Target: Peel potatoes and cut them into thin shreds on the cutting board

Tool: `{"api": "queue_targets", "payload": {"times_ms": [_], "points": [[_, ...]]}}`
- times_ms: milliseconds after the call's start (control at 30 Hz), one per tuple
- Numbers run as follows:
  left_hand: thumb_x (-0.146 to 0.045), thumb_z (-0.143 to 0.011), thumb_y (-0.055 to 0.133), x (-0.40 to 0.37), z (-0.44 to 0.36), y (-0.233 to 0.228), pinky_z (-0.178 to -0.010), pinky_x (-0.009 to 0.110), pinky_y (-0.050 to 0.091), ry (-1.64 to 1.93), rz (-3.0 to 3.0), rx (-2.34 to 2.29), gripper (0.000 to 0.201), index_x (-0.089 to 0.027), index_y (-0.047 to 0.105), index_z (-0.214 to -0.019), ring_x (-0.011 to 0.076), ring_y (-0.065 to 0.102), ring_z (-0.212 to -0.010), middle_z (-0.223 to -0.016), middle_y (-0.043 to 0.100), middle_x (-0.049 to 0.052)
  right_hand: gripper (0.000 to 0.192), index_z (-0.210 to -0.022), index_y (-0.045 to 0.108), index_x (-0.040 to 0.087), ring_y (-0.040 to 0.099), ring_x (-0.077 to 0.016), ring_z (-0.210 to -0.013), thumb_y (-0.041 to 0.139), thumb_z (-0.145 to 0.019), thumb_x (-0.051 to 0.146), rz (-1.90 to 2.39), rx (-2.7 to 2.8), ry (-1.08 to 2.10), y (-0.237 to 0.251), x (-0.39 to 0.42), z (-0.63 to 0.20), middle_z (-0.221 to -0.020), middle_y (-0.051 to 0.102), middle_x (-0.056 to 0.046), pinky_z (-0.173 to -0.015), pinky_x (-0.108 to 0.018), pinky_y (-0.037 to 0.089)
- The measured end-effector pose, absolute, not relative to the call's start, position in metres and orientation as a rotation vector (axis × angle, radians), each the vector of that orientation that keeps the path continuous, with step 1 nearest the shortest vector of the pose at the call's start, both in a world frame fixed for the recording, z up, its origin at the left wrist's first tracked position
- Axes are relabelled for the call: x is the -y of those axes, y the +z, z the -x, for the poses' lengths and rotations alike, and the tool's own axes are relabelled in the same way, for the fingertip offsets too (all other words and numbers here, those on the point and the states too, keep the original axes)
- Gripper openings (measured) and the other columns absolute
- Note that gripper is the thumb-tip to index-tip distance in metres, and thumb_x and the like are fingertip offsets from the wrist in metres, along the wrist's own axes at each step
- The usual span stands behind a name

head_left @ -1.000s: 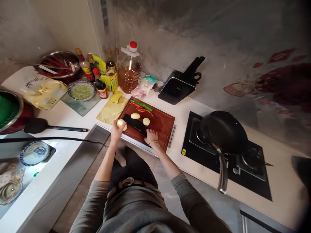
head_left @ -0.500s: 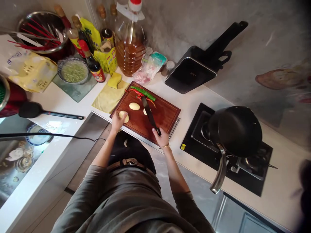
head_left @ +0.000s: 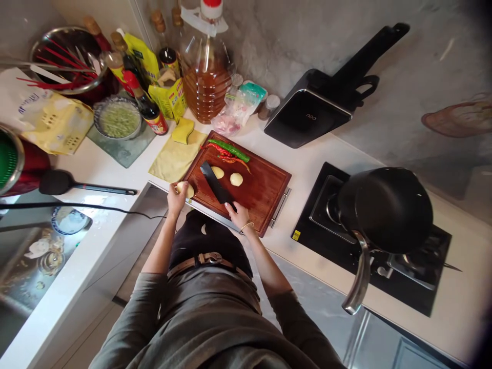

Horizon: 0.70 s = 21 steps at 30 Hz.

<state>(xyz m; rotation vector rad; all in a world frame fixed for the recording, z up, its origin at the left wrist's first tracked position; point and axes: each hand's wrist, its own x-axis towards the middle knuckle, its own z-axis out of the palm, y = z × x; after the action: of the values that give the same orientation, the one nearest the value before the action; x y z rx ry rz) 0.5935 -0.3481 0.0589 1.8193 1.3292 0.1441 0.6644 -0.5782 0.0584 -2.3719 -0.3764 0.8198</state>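
Note:
My left hand (head_left: 177, 199) is closed around a peeled potato (head_left: 189, 190) at the left edge of the wooden cutting board (head_left: 265, 197). In my right hand (head_left: 239, 214) is the handle of a dark-bladed kitchen knife (head_left: 216, 185). Its blade slants over the board toward the upper left and partly covers a second pale potato (head_left: 218, 172). A third potato (head_left: 236, 179) lies to the right of the blade. Along the board's far side rest a green chili pepper (head_left: 229, 149) and several red chili peppers (head_left: 225, 153).
A wok (head_left: 388, 210) sits on the stove at the right, its handle jutting over the front. A knife block (head_left: 307, 118) stands behind. Left are an oil jug (head_left: 205, 77), sauce bottles, a bowl of chopped greens (head_left: 118, 119), a spatula (head_left: 57, 182) and a sink.
The knife has swung left across the board with my right hand, uncovering the right-hand potato and now overlapping the middle one. My left hand has shifted slightly left with its potato.

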Motion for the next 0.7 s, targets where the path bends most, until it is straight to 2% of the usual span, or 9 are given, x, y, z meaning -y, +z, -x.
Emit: {"api": "queue_targets", "payload": {"times_ms": [200, 300, 500, 633, 700], "points": [[-0.049, -0.077, 0.059, 0.386, -0.621, 0.046, -0.076, 0.030, 0.047, 0.131, -1.890, -1.048, 0.039, -0.016, 0.053, -0.097, 0.0190, 0.062, -0.084, -0.092, 0.064, 0.009, 0.037, -0.077, 0.056, 0.022, 0.061, -0.0188, -0.068, 0.039, -0.089, 0.052, 2.516, 0.340, 0.704, 0.058, 0.605, -0.673, -0.072, 0.066, -0.005, -0.061, -0.026, 0.038], [-0.047, -0.079, 0.058, 0.407, -0.638, 0.040, -0.083, 0.033, 0.046, 0.101, -1.962, -0.989, 0.039, -0.015, 0.052, -0.100, 0.0218, 0.061, -0.093, -0.098, 0.063, 0.011, 0.039, -0.080, 0.058, 0.021, 0.062, -0.0201, -0.070, 0.038, -0.090, 0.052, 2.565, 0.318, 0.656, 0.061, 0.618, -0.678, -0.075, 0.067, -0.006, -0.061, -0.026, 0.038], [-0.035, -0.090, 0.042, 0.431, -0.655, 0.037, -0.091, 0.038, 0.044, 0.126, -2.066, -0.913, 0.027, -0.014, 0.050, -0.104, 0.0247, 0.055, -0.106, -0.114, 0.053, 0.019, 0.038, -0.091, 0.061, 0.022, 0.064, -0.0213, -0.073, 0.041, -0.089, 0.054, 2.608, 0.333, 0.675, 0.068, 0.623, -0.671, -0.079, 0.069, -0.006, -0.062, -0.027, 0.039], [-0.032, -0.091, 0.040, 0.433, -0.652, 0.035, -0.095, 0.039, 0.043, 0.166, -2.053, -0.884, 0.028, -0.012, 0.050, -0.109, 0.0253, 0.050, -0.113, -0.116, 0.051, 0.019, 0.039, -0.096, 0.061, 0.022, 0.065, -0.0221, -0.076, 0.038, -0.090, 0.054, 2.646, 0.342, 0.696, 0.075, 0.620, -0.664, -0.082, 0.070, -0.007, -0.062, -0.027, 0.039], [-0.033, -0.091, 0.041, 0.435, -0.649, 0.034, -0.092, 0.037, 0.045, 0.190, -1.997, -0.878, 0.030, -0.013, 0.048, -0.113, 0.0233, 0.051, -0.110, -0.118, 0.049, 0.018, 0.038, -0.096, 0.061, 0.023, 0.065, -0.0219, -0.076, 0.038, -0.090, 0.053, 2.641, 0.374, 0.716, 0.079, 0.621, -0.664, -0.083, 0.071, -0.007, -0.063, -0.026, 0.039]]}}
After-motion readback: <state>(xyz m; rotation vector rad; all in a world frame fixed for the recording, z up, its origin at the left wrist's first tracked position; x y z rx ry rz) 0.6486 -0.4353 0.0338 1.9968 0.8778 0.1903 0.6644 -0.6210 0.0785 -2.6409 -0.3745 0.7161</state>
